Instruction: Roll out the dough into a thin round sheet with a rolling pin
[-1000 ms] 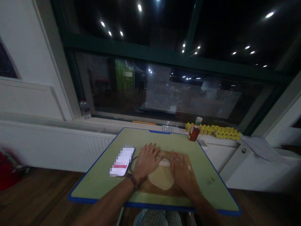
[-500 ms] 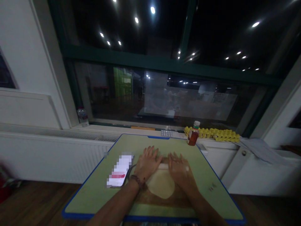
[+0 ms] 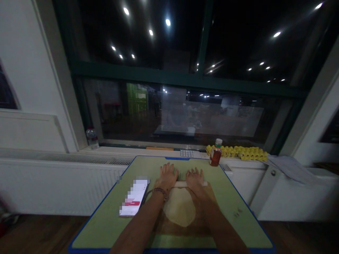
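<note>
A pale rolling pin [image 3: 181, 184] lies crosswise at the far edge of a flattened sheet of dough [image 3: 180, 208]. My left hand [image 3: 168, 175] rests on the pin's left part, fingers stretched forward and apart, a beaded bracelet on its wrist. Over the right part lies my right hand [image 3: 194, 179], its fingers also stretched out past the pin. Both palms press on the pin from above rather than wrapping it. The dough is a rounded, thin piece on a brown board [image 3: 169, 229], which my forearms partly hide.
A lit phone [image 3: 134, 197] lies left of the board on the green blue-edged table [image 3: 100, 225]. A bottle of reddish-brown liquid [image 3: 215, 153] stands at the far right corner. On the sill are yellow egg trays [image 3: 238, 152] and a clear bottle [image 3: 92, 138].
Both hands have pushed the rolling pin forward, away from me, to the dough's far edge. More of the dough shows now. The camera view has tilted up slightly.
</note>
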A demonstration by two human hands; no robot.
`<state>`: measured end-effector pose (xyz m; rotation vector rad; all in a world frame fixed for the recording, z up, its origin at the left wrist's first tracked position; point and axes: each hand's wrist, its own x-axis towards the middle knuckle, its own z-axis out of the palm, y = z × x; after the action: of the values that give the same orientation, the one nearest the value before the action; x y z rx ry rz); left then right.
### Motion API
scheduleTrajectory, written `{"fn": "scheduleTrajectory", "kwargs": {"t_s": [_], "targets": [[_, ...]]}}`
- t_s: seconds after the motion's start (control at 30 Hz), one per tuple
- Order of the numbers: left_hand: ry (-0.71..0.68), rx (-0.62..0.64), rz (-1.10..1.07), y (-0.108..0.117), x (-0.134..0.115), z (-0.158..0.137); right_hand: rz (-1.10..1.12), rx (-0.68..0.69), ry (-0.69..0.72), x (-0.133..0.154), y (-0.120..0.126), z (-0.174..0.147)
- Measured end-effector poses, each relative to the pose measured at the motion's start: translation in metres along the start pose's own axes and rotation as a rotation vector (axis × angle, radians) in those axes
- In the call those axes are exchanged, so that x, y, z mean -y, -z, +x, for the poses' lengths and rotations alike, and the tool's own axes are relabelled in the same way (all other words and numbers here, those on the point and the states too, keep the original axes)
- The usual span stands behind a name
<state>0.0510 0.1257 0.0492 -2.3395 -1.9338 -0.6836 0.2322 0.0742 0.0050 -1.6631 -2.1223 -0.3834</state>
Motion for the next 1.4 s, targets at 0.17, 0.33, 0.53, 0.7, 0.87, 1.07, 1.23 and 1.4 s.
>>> {"fn": "scheduleTrajectory", "kwargs": {"t_s": [0.17,0.33,0.53,0.7,0.87,1.07,1.23,1.4], "targets": [[-0.078,0.003,-0.082,0.008,0.013,-0.008,0.179,0.077,0.002,-0.002,0.004,0.019],[-0.115,-0.092,-0.235,0.031,0.023,-0.036,0.337,0.198,0.251,-0.011,0.022,0.029],[-0.043,-0.054,-0.124,0.045,0.023,-0.086,0.126,0.204,0.229,-0.013,0.042,0.002],[0.002,0.176,-0.045,0.034,0.019,-0.106,-0.097,0.092,-0.135,0.009,0.058,-0.007],[0.014,0.222,-0.038,0.039,0.012,-0.099,-0.1,0.028,-0.377,0.025,0.056,-0.02],[0.031,0.372,-0.154,0.048,0.009,-0.093,-0.069,-0.027,-0.419,0.025,0.046,-0.026],[-0.045,0.265,-0.206,0.04,0.011,-0.098,0.0,-0.054,-0.404,0.021,0.045,-0.027],[0.0,0.092,-0.122,0.035,0.012,-0.101,0.061,-0.077,-0.411,0.02,0.043,-0.029]]}}
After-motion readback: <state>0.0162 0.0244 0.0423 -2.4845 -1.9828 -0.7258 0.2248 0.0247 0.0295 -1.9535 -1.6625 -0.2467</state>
